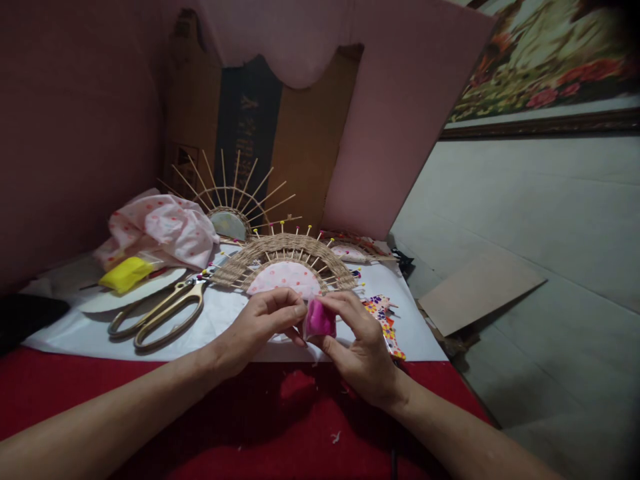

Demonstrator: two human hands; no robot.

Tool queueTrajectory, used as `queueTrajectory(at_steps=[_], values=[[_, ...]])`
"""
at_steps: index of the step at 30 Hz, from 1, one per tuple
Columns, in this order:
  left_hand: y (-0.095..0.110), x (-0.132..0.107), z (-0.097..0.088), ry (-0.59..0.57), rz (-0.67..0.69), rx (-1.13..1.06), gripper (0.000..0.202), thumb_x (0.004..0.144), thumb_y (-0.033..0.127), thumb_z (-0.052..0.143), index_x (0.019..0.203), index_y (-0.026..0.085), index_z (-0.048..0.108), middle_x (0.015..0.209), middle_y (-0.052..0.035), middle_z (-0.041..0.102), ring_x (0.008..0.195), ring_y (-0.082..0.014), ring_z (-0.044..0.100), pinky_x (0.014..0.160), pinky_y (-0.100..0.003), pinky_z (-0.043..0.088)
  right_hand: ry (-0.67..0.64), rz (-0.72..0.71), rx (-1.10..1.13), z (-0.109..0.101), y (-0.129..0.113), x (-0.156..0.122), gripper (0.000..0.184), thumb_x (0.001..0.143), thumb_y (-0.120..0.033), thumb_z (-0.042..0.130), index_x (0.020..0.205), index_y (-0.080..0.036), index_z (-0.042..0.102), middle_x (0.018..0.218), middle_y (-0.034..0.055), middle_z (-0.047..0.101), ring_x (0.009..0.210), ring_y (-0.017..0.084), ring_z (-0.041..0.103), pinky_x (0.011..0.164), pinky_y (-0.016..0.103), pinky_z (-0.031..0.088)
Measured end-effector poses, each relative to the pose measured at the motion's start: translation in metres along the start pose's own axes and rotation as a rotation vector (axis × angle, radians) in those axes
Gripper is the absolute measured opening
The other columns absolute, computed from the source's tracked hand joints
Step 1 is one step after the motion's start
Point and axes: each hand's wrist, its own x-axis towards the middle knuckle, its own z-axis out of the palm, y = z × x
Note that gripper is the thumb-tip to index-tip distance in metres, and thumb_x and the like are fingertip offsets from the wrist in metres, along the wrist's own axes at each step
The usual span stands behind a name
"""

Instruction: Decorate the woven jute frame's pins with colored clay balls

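Between my two hands is a small clear packet of pink modelling clay (320, 320). My right hand (363, 347) grips its right side between thumb and fingers. The fingertips of my left hand (267, 320) are pinched together at the packet's left edge. Just behind them stands a woven half-round fan shape (280, 245) on thin sticks, tipped with small yellow and pink balls. Its dotted pink fabric centre (285, 279) is partly covered by my fingers.
Gold-handled scissors (170, 313) lie at left, near a yellow clay packet (126, 275) and crumpled dotted fabric (155, 227). A second stick frame (227, 193) leans behind. Flowered fabric (387, 323) lies at right on white paper (420, 333) over red cloth (240, 427).
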Motion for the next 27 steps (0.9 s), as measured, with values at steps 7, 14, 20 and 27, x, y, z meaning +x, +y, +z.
queueTrajectory(at_steps=[7, 14, 20, 27], values=[[-0.0016, 0.0037, 0.0003, -0.011, 0.011, -0.052, 0.015, 0.084, 0.023, 0.055, 0.073, 0.012, 0.059, 0.067, -0.0004, 0.06, 0.063, -0.0104, 0.056, 0.061, -0.022, 0.047, -0.001, 0.003, -0.002, -0.0003, 0.0004, -0.0006, 0.039, 0.075, -0.009, 0.067, 0.112, -0.018, 0.059, 0.104, 0.008, 0.058, 0.098, 0.021, 0.054, 0.086, 0.037, 0.045], [-0.0021, 0.0016, -0.0015, -0.012, 0.024, -0.017, 0.015, 0.084, 0.021, 0.055, 0.072, 0.013, 0.059, 0.066, 0.001, 0.059, 0.06, -0.0084, 0.054, 0.059, -0.02, 0.046, 0.002, 0.0, 0.002, -0.0004, -0.0008, 0.0, 0.037, 0.075, -0.012, 0.068, 0.111, -0.018, 0.059, 0.103, 0.0078, 0.058, 0.097, 0.02, 0.054, 0.085, 0.036, 0.045], [0.0015, 0.0013, -0.0008, 0.035, -0.007, 0.06, 0.017, 0.08, 0.025, 0.058, 0.067, 0.014, 0.057, 0.063, 0.0025, 0.057, 0.058, -0.0085, 0.054, 0.058, -0.02, 0.046, -0.005, -0.007, -0.021, -0.0001, 0.0012, -0.0008, 0.042, 0.073, -0.005, 0.065, 0.113, -0.018, 0.058, 0.104, 0.0083, 0.057, 0.098, 0.021, 0.053, 0.086, 0.036, 0.045], [0.0032, 0.0048, 0.001, 0.112, -0.079, 0.216, 0.018, 0.071, 0.029, 0.061, 0.065, 0.014, 0.055, 0.06, 0.0028, 0.056, 0.051, -0.0095, 0.053, 0.049, -0.021, 0.045, -0.033, -0.014, -0.159, 0.0004, 0.0024, -0.0031, 0.045, 0.072, -0.004, 0.058, 0.115, -0.017, 0.059, 0.103, 0.0096, 0.056, 0.098, 0.023, 0.052, 0.085, 0.04, 0.046]])
